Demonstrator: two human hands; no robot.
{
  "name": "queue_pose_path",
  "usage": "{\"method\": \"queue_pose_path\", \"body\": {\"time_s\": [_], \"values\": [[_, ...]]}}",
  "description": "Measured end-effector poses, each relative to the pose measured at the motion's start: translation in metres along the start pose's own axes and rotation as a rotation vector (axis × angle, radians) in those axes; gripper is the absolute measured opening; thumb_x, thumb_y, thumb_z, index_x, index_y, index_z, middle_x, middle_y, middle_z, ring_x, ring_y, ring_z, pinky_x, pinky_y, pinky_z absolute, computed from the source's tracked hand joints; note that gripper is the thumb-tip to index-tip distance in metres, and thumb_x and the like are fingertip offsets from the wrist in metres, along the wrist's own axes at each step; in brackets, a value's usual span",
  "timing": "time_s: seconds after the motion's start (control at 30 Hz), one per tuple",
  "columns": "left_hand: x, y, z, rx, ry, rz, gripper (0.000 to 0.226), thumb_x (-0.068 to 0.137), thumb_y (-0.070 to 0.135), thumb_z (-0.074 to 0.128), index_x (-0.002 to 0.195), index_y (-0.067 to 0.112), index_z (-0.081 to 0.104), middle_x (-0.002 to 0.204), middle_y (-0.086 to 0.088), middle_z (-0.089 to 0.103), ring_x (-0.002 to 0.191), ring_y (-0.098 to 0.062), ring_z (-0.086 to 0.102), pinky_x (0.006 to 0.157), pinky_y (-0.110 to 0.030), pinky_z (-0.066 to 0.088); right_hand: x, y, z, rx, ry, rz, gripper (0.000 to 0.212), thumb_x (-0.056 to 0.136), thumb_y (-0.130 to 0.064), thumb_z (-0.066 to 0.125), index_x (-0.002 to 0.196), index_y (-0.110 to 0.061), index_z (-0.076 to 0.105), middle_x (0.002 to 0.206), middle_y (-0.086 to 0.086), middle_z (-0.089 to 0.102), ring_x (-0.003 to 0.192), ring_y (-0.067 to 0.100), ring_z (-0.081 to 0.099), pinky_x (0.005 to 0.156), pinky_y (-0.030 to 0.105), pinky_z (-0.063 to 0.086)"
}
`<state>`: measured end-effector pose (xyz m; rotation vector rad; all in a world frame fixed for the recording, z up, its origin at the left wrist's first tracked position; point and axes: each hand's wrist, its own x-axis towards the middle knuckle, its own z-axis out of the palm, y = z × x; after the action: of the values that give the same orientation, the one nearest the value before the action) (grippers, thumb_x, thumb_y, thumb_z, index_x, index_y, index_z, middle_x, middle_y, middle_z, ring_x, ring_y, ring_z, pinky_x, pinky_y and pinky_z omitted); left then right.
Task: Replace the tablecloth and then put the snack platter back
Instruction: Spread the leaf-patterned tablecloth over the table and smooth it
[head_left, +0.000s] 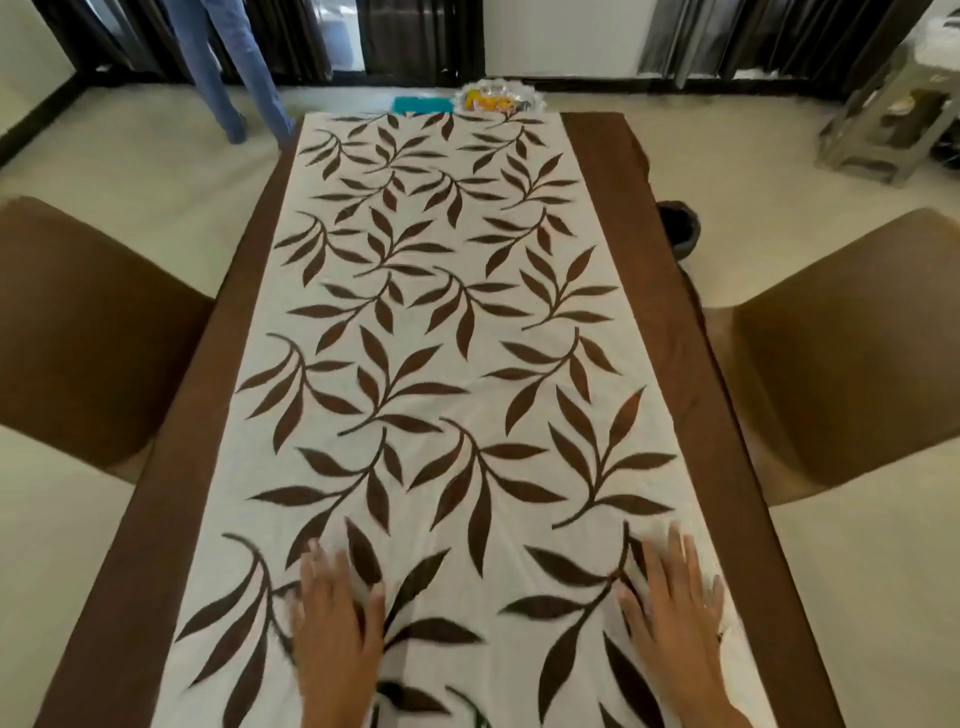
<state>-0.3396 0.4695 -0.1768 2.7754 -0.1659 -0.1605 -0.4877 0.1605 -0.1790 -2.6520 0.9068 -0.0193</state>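
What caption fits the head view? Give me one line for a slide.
Both hands, left hand and right hand, press flat on the leaf-print tablecloth; the snack platter waits beyond the far end.

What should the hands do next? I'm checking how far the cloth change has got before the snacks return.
Probably sweep both palms outward and forward to flatten the cloth. The left hand and right hand lie flat with fingers spread on the leaf-print tablecloth, which shows faint creases near them. The snack platter sits beyond the table's far end, so fetching it likely follows.
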Motion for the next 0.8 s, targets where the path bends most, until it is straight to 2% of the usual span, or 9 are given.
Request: {"method": "queue_pose_path", "body": {"time_s": [0.07,0.1,0.27,0.43,0.57,0.7,0.8], "values": [[-0.028,-0.049,-0.015,0.050,0.063,-0.122,0.078,0.088,0.056,0.021,0.142,0.002,0.035,0.154,-0.019,0.022,0.140,-0.036,0.022,0.108,-0.058,0.020,-0.042,0.003,0.001,-0.060,-0.033,0.039,0.066,0.091,-0.064,0.008,0.144,-0.028,0.023,0.153,0.009,0.023,0.142,0.023,0.013,0.097,0.066,0.031],[-0.039,-0.071,-0.022,0.065,0.084,-0.183,0.079,0.088,0.056,0.021,0.141,0.000,0.036,0.153,-0.021,0.022,0.139,-0.038,0.022,0.107,-0.060,0.020,-0.058,0.005,0.001,-0.083,-0.066,0.054,0.067,0.091,-0.064,0.008,0.144,-0.027,0.025,0.153,0.009,0.024,0.140,0.025,0.016,0.096,0.066,0.031],[-0.067,-0.144,-0.046,0.100,0.057,-0.443,0.077,0.090,0.051,0.022,0.143,-0.005,0.029,0.149,-0.029,0.024,0.139,-0.043,0.021,0.108,-0.061,0.017,-0.098,0.016,0.000,-0.127,-0.121,0.063,0.074,0.088,-0.066,0.008,0.148,-0.025,0.021,0.157,0.005,0.012,0.143,0.029,0.012,0.103,0.067,0.020],[-0.074,-0.166,-0.047,0.082,0.028,-0.381,0.088,0.089,0.067,0.011,0.149,0.004,0.015,0.156,-0.019,0.013,0.144,-0.033,0.011,0.113,-0.052,0.010,-0.102,0.010,0.003,-0.122,-0.097,0.068,0.075,0.088,-0.065,0.009,0.148,-0.023,0.021,0.157,0.009,0.015,0.141,0.034,0.017,0.101,0.069,0.020],[-0.068,-0.185,-0.055,0.070,0.067,-0.352,0.085,0.089,0.068,0.015,0.150,0.009,0.017,0.157,-0.014,0.015,0.145,-0.029,0.011,0.114,-0.048,0.009,-0.110,-0.001,0.008,-0.112,-0.071,0.051,0.074,0.088,-0.063,0.011,0.145,-0.018,0.027,0.154,0.014,0.019,0.139,0.036,0.019,0.100,0.071,0.022],[-0.056,-0.206,-0.059,0.070,0.082,-0.343,0.086,0.088,0.069,0.014,0.150,0.010,0.015,0.157,-0.013,0.014,0.145,-0.027,0.012,0.115,-0.048,0.010,-0.118,-0.021,0.017,-0.081,-0.042,0.059,0.071,0.087,-0.059,0.018,0.146,-0.021,0.026,0.154,0.013,0.020,0.140,0.036,0.020,0.101,0.071,0.020],[-0.051,-0.219,-0.062,0.065,0.075,-0.327,0.088,0.086,0.070,0.010,0.151,0.011,0.013,0.157,-0.013,0.015,0.145,-0.027,0.011,0.115,-0.047,0.009,-0.120,-0.025,0.023,-0.088,-0.051,0.051,0.072,0.087,-0.063,0.015,0.145,-0.021,0.027,0.153,0.014,0.024,0.139,0.036,0.023,0.101,0.069,0.022]]}}
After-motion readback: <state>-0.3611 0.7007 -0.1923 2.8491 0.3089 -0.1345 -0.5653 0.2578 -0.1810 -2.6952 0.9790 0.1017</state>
